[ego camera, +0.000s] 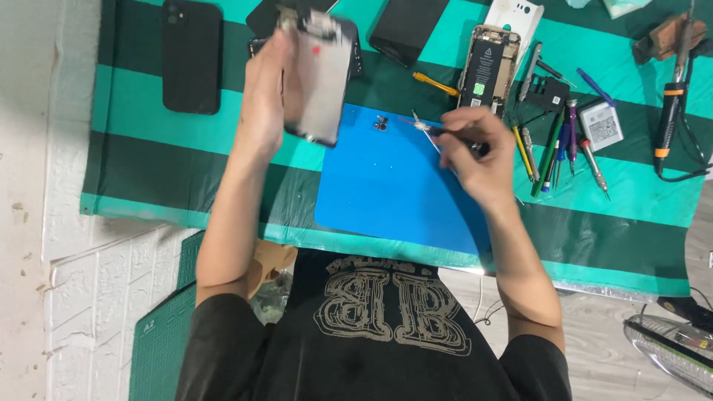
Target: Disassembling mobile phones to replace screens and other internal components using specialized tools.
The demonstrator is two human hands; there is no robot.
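Phone screen panel (321, 74) is held up off the blue mat (386, 186) in the left hand (267, 96), fingers shut tight round its edge, tilted w/ its back showing. Right hand (475, 145) is closed on thin tweezers (427, 128) over the mat, near two tiny metal bits (382, 123). If the grip slips, the panel could drop & crack; a bump could send the bits rolling off.

both hands (266, 100) (475, 148) raised, fingers closed
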